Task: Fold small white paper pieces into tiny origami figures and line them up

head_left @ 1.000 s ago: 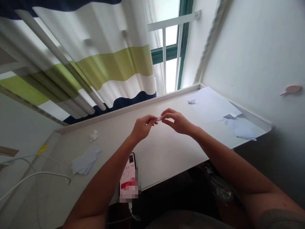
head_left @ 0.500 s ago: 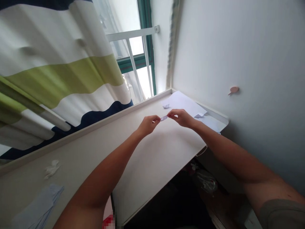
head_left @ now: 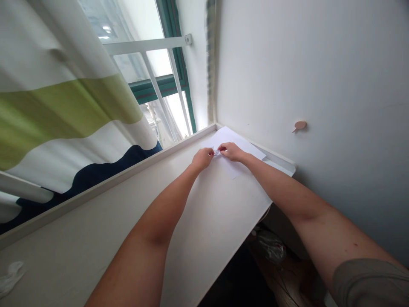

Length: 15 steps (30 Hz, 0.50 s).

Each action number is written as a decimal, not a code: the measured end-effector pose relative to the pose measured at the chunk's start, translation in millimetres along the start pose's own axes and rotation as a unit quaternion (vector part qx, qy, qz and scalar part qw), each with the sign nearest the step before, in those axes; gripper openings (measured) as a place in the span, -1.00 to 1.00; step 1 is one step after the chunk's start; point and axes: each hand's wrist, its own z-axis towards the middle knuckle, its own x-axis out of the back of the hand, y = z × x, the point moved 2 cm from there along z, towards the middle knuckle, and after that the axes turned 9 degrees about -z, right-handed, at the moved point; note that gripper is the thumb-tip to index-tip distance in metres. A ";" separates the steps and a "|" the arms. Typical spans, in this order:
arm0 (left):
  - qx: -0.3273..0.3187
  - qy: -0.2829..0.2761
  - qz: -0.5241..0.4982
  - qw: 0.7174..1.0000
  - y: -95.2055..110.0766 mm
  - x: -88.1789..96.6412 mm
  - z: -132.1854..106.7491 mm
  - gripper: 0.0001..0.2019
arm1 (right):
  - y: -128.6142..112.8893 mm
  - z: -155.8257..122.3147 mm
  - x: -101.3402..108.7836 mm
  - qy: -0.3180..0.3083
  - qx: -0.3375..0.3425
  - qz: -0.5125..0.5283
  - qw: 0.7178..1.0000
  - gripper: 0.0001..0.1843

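Between both hands, near the far corner of the desk, is a small folded white paper piece (head_left: 216,153). My left hand (head_left: 203,158) pinches its left end between thumb and fingers. From the right, my right hand (head_left: 231,152) grips the other end with closed fingertips. Fingers cover much of the piece, so its exact shape is unclear. A white paper sheet (head_left: 230,169) lies flat just below the hands. Behind my right hand, a larger white sheet (head_left: 234,137) rests in the corner.
The white desk (head_left: 204,221) has a raised rim along the window and wall. Crumpled white tissue (head_left: 11,277) lies at lower left. A striped curtain (head_left: 76,106) hangs beside white window bars (head_left: 147,46). A pink hook (head_left: 300,125) is on the wall. Clear plastic (head_left: 271,247) sits below the desk.
The view has swung right. Both hands have drawn closer together around the folded paper, over the sheets. The small separate folded paper behind them is no longer plainly visible, and a sheet now shows under the hands.
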 end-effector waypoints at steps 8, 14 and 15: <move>0.010 -0.002 0.010 1.000 -0.1 15.9 -22.0 -0.48 | -12.7 -5.7 5.9 0.010 -0.033 -0.007 0.999 -0.74; 0.034 0.064 -0.038 0.997 -13.5 96.2 -129.6 -0.43 | -113.5 -37.7 -7.2 0.055 0.131 0.077 0.987 -0.62; 0.039 0.086 -0.039 0.995 -15.9 114.7 -161.7 -0.49 | -142.1 -47.6 -13.8 0.048 0.180 0.103 0.977 -0.64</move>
